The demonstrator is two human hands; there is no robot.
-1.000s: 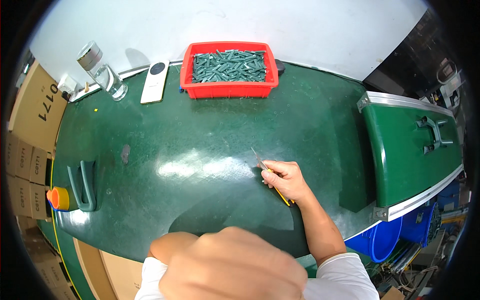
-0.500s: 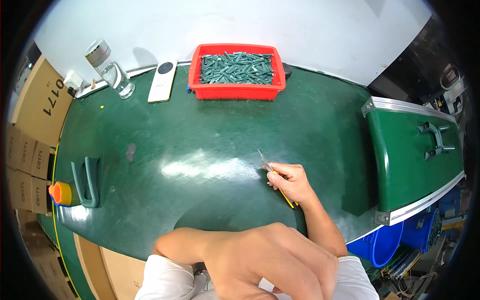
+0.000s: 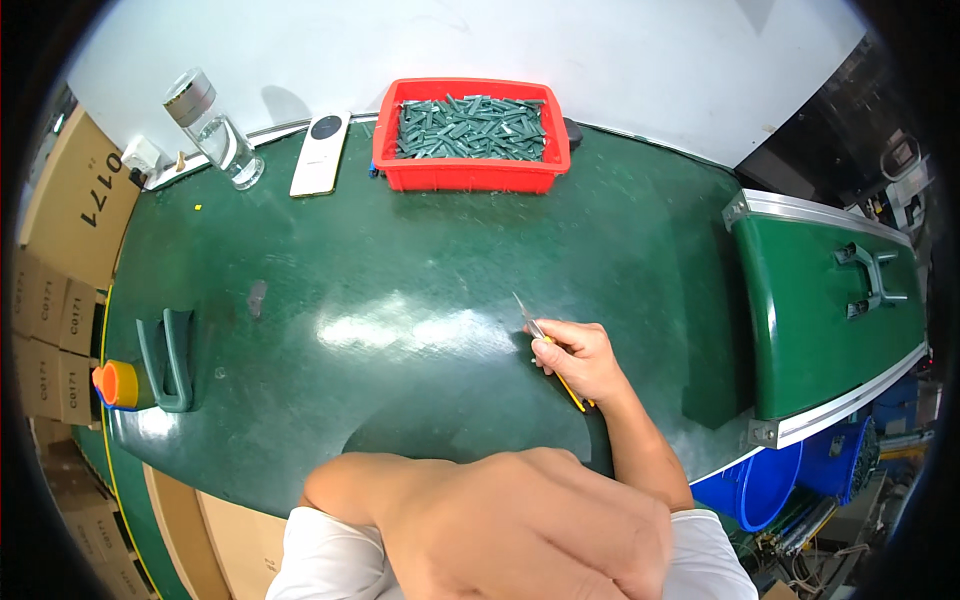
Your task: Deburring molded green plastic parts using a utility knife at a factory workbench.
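"Where is the cutter (image 3: pixel 532 325)?"

"In the right hand (image 3: pixel 580 358), on the person's side of the red bin (image 3: pixel 472 178) and slightly right of its middle, blade angled toward it."

"And the hands?"

"The right grips the cutter between thumb and curled fingers. The left hand (image 3: pixel 545 520) looms near the camera, well apart from the bin, blocking the view of the torso; whether it is open or holding anything, I cannot tell."

"Nearby?"

"Green strips (image 3: pixel 470 128) fill the bin. Left of it: a white phone (image 3: pixel 318 158), then a glass bottle (image 3: pixel 222 145). Well to its right, a green belt (image 3: pixel 820 350) bears a green bracket (image 3: pixel 875 280)."
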